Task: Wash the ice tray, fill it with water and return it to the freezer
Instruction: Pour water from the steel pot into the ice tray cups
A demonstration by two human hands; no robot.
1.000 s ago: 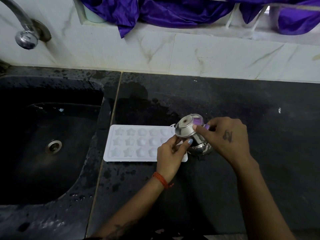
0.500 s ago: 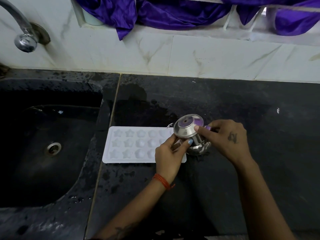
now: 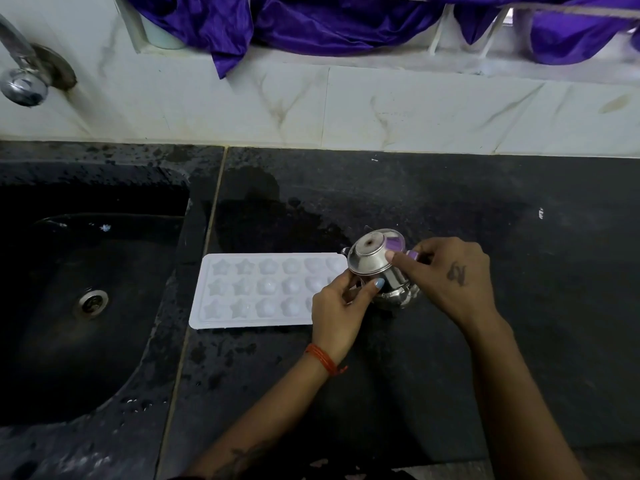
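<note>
White plastic ice tray with star and round cups lies flat on the black stone worktop, just beside the dark sink. Its right end is under the hands. Both hands hold a small shiny steel pot, tipped over the right end of the tray. The left hand has its grip curled round the lower side of the pot, and the right hand has its grip pinched on the pot's top edge. So this looks like the filling step: water goes from the pot into the cups. I cannot tell if water is running out right now, or how full the cups are. Next, I think the pot must move slowly along the rows, so each cup gets water and none spills over. Then the tray must be lifted very flat, because the water could slosh out on the way to the freezer. Wet spots show on the worktop, and a steel tap sticks out of the wall above the sink.
</note>
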